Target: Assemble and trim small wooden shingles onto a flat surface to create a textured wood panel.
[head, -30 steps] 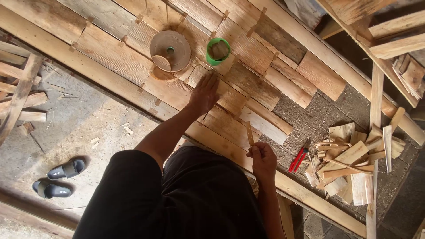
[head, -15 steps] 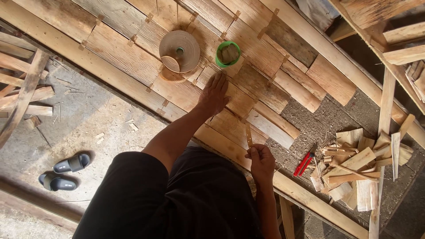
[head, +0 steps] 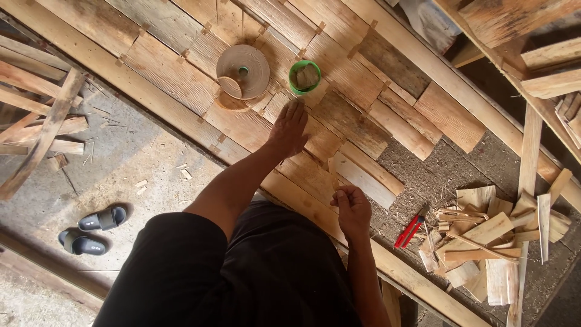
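Workshop floor w/ bare concrete (head: pixel 130 160) at left, a big panel of wood planks (head: pixel 181 66) running diagonally across the middle, gritty ground at right.

Nearest: person's black top and dark trousers fill the bottom centre. Pair of dark sandals (head: pixel 91 231) lies on the concrete to the left, just beside the body.

Right hand (head: pixel 353 209) is close to the body, fingers pinched shut on a thin wood sliver (head: pixel 332 172) that stands roughly upright above the panel's near edge beam. Red-handled tool (head: pixel 408 231) lies on the ground just right of that hand, and beyond it a heap of short offcuts (head: pixel 484 242).

Left hand (head: pixel 289 128) is stretched further out, fingers spread flat, palm down on the planks; it grips nothing. Small wood tabs sit along the seams between planks around it.

Just past the fingertips: green tub (head: pixel 305 77) w/ something pale inside, can't tell what. Left of the tub, touching or nearly so, a brown tape roll (head: pixel 243 71) lies flat.

Far left: loose slats (head: pixel 42 130) stacked on concrete. Far right: more timber pieces leaning and stacked by the upper edge.
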